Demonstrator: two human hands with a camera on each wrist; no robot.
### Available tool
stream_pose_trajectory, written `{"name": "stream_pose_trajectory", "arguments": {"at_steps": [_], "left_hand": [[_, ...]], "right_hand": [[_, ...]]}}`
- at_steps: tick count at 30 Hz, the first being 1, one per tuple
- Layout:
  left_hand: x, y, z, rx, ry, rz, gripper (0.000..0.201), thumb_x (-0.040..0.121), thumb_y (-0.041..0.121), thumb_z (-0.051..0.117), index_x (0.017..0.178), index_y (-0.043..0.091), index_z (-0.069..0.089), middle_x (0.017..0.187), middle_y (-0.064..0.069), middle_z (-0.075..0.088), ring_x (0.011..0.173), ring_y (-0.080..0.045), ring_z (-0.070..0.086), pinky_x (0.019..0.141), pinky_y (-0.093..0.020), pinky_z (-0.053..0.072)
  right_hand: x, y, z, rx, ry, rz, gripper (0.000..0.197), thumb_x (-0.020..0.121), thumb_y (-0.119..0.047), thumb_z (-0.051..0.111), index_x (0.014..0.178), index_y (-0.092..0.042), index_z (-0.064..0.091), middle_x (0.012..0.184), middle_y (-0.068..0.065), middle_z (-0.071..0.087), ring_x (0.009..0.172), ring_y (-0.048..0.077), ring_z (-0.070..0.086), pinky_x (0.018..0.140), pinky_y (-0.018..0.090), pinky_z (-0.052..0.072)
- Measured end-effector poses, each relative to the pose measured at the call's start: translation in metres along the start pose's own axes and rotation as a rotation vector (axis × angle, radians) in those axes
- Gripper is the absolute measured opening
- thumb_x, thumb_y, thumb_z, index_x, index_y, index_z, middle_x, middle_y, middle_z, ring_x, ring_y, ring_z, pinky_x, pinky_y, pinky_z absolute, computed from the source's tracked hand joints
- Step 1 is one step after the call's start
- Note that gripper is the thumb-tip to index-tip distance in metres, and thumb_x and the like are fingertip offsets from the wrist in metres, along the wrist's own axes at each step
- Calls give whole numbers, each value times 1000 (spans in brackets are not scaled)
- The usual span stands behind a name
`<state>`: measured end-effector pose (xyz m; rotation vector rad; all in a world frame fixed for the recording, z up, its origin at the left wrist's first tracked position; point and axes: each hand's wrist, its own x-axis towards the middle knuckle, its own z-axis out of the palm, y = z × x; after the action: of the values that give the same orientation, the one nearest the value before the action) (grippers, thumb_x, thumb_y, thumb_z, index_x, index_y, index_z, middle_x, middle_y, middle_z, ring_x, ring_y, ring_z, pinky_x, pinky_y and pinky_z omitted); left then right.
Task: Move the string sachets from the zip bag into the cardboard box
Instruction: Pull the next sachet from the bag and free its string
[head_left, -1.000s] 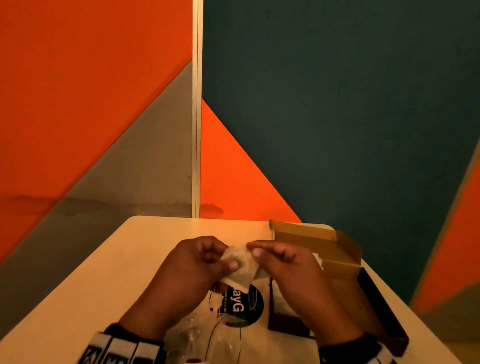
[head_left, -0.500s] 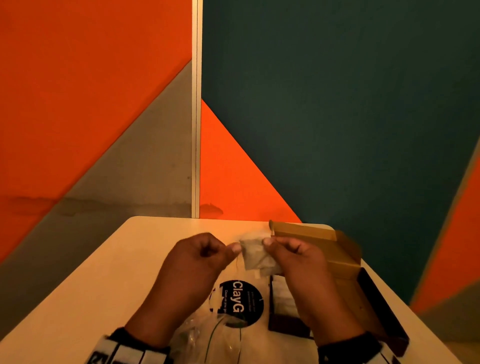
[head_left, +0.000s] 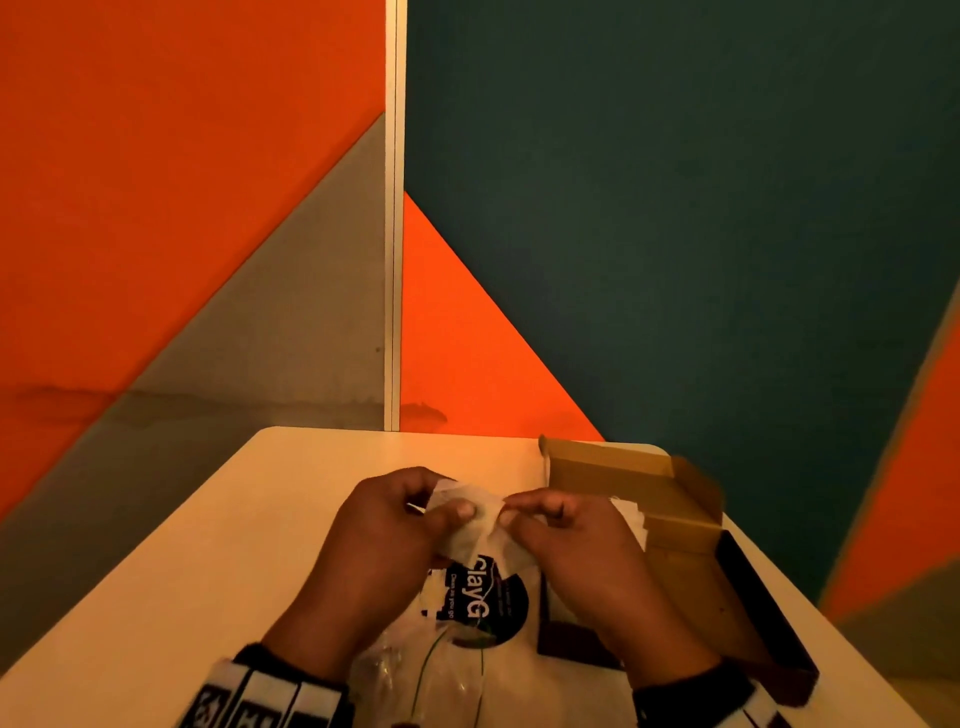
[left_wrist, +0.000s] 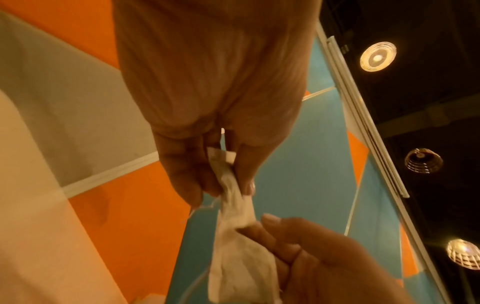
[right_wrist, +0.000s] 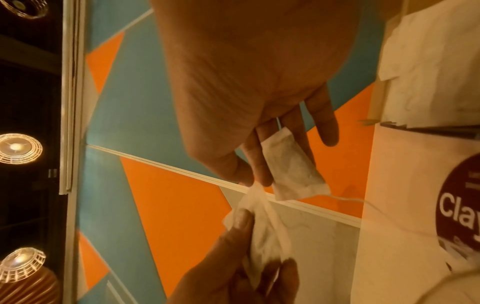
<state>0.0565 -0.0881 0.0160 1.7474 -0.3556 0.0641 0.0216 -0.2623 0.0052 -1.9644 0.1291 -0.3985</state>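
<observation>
My left hand (head_left: 441, 506) and right hand (head_left: 511, 512) meet above the clear zip bag (head_left: 457, 670), which lies flat with a round dark ClayG label (head_left: 488, 603). Between them they pinch a crumpled white string sachet (head_left: 470, 525). In the left wrist view my left hand (left_wrist: 228, 185) grips the sachet (left_wrist: 233, 205) at its upper end. In the right wrist view my right hand (right_wrist: 257, 181) pinches that sachet's corner (right_wrist: 259, 216), and a second flat sachet (right_wrist: 293, 170) sits tucked between its fingers. The open cardboard box (head_left: 613, 467) stands just to the right.
White sachets (head_left: 631, 519) lie inside the box, whose dark lid (head_left: 753, 613) extends toward me along the table's right edge. The cream table (head_left: 208, 571) ends against orange, grey and teal wall panels. Bare tabletop lies left of my hands.
Half a second ago the right hand held the sachet up near the box with the left at its corner. The hands have come together lower, and the left thumb is back on the sachet.
</observation>
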Motion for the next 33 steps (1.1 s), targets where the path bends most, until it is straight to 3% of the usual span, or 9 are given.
{"name": "stream_pose_trajectory", "arguments": {"at_steps": [4,8,11,14,19,24,27,30,33], "left_hand": [[2,0,-7,228,-134,40,38,78,19,82,106,41,67,82,2,74,71,-11,72,70,-34,61],[-1,0,-4,440,-220,131,51,81,24,79,116,51,55,85,11,69,66,-3,66,59,-20,51],[-2,0,-4,472,-253,133,62,74,24,85,119,52,52,97,13,61,57,-1,59,53,-16,45],[-3,3,-6,476,-266,113,67,70,26,88,119,53,52,101,14,57,60,-3,57,55,-18,49],[-1,5,-17,536,-259,99,54,73,25,86,111,50,56,91,13,64,63,-5,62,57,-22,52],[5,3,-32,623,-181,81,23,78,29,81,93,40,67,84,14,70,69,-1,63,58,-15,41],[4,4,-34,662,-174,80,13,77,31,82,81,34,70,82,15,70,73,0,63,56,-12,39],[2,4,-27,650,-219,91,10,78,29,80,77,33,72,77,14,71,71,0,65,58,-14,46],[0,4,-21,619,-244,120,12,80,25,78,77,36,72,78,20,71,72,3,65,62,-17,52]], "right_hand": [[-5,-6,-5,-77,-98,-59,11,86,-40,74,97,-40,78,99,-26,73,97,-6,64,80,16,50],[-8,-9,-2,-105,-218,-77,7,85,-35,76,90,-32,80,89,-17,77,85,1,70,84,27,57],[-7,-7,-6,-139,-211,-68,7,84,-36,77,83,-30,80,86,-16,76,83,2,69,79,24,55],[-6,-5,-8,-193,-202,-65,10,87,-39,73,86,-32,80,90,-18,75,87,0,66,78,19,52],[0,2,-12,-268,-150,-63,11,90,-30,70,88,-27,80,88,-18,75,81,-9,64,65,4,45],[7,10,-21,-260,-52,21,12,89,-26,69,84,-26,79,87,-11,76,82,8,70,82,36,60],[6,9,-21,-374,-36,-45,14,89,-30,66,97,-35,77,102,-16,73,93,4,66,88,33,56],[-4,0,-12,-396,-205,-133,24,90,-42,66,114,-42,71,119,-24,66,102,-3,59,88,19,50],[-10,-2,1,-493,-380,-209,22,91,-46,66,106,-33,75,102,-16,73,88,3,64,80,25,54]]}}
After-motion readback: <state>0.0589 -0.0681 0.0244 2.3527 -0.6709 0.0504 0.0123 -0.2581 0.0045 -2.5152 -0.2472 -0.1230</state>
